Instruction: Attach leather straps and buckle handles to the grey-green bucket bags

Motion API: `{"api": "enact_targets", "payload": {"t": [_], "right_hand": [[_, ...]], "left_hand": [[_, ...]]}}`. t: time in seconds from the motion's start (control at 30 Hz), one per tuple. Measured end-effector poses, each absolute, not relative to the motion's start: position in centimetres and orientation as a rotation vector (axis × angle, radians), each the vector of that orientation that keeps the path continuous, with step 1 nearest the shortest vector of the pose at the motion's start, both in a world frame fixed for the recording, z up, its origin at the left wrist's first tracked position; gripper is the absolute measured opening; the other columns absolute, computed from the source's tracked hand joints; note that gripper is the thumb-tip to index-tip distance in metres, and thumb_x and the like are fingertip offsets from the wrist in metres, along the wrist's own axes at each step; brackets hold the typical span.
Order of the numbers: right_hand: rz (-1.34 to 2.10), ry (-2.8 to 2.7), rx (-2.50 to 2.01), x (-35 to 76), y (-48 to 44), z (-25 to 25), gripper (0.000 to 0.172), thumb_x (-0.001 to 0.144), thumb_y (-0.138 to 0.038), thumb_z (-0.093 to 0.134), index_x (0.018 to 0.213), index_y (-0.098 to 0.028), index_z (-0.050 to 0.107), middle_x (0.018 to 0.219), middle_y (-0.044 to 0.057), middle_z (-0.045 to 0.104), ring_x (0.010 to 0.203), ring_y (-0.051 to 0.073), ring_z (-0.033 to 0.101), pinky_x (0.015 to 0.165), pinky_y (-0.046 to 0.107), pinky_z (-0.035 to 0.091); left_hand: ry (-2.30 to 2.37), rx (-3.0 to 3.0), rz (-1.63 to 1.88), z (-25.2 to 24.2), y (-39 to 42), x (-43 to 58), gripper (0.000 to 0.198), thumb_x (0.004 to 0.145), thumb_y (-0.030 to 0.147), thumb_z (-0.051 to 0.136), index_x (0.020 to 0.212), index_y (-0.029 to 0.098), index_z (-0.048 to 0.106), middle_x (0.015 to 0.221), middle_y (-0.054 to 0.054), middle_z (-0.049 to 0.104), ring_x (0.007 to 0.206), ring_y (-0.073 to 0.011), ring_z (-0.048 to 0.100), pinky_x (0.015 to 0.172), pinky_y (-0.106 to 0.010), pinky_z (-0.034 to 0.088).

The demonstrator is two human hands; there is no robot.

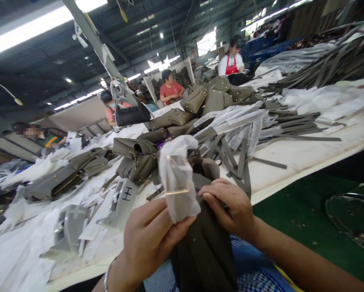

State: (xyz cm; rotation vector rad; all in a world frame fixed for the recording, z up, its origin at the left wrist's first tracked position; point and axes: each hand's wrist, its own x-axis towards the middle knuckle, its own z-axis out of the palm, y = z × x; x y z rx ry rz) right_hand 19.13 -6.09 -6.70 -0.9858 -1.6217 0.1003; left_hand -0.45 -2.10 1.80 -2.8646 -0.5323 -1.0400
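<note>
An olive-grey leather bag (206,247) rests in my lap, against the table edge. My left hand (151,239) pinches a white tissue wrapper (178,178) that covers a gold metal ring on the bag. My right hand (230,205) is closed on the bag's top edge beside the wrapper, its fingers curled down onto the leather. Both hands are close together, just below the table's rim.
The long white table (291,158) carries several olive bags (139,158), loose grey straps (239,158) and white paper (23,239). A black bag (131,114) stands farther back. Several seated people (171,87) work along the far side. Green floor (300,215) lies to my right.
</note>
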Motion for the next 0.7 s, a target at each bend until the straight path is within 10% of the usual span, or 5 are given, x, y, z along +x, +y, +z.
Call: {"api": "enact_targets", "payload": {"t": [0.27,0.4,0.53,0.7], "right_hand": [[-0.024,-1.798,-0.575,15.1,2.0,-6.1,0.022,0.097,-0.024,0.046,0.085,-0.019,0.064,0.071,0.005,0.072,0.058,0.015,0.060,0.066,0.031,0.046],[-0.031,-2.032,-0.721,15.1,7.8,-7.4,0.030,0.099,-0.036,0.046,0.086,-0.019,0.067,0.077,0.006,0.072,0.071,0.017,0.063,0.077,0.033,0.047],[0.145,-1.873,-0.906,17.1,6.8,-10.2,0.020,0.099,-0.028,0.048,0.104,-0.019,0.065,0.105,0.009,0.071,0.103,0.020,0.061,0.093,0.034,0.046],[0.426,-1.596,-1.218,17.8,-0.6,-13.4,0.013,0.092,-0.031,0.063,0.102,-0.022,0.063,0.094,0.004,0.068,0.087,0.019,0.062,0.080,0.032,0.049]], "left_hand": [[-0.858,-2.224,-1.140,0.3,-4.8,-4.9,0.020,0.082,0.020,0.074,0.101,0.024,0.072,0.081,-0.001,0.077,0.064,-0.0187,0.066,0.065,-0.031,0.052],[-0.874,-2.232,-1.185,-4.0,-1.2,-3.9,0.008,0.081,0.022,0.075,0.074,0.021,0.072,0.058,0.000,0.067,0.048,-0.0130,0.057,0.052,-0.025,0.044],[-1.505,-2.437,-1.282,-8.0,1.9,-1.9,0.021,0.089,0.034,0.064,0.081,0.017,0.073,0.070,-0.003,0.072,0.064,-0.0170,0.067,0.060,-0.025,0.050],[-2.009,-2.393,-1.437,-8.8,3.2,-1.1,0.034,0.090,0.045,0.059,0.103,0.019,0.075,0.097,-0.007,0.078,0.095,-0.0260,0.071,0.082,-0.034,0.054]]}}
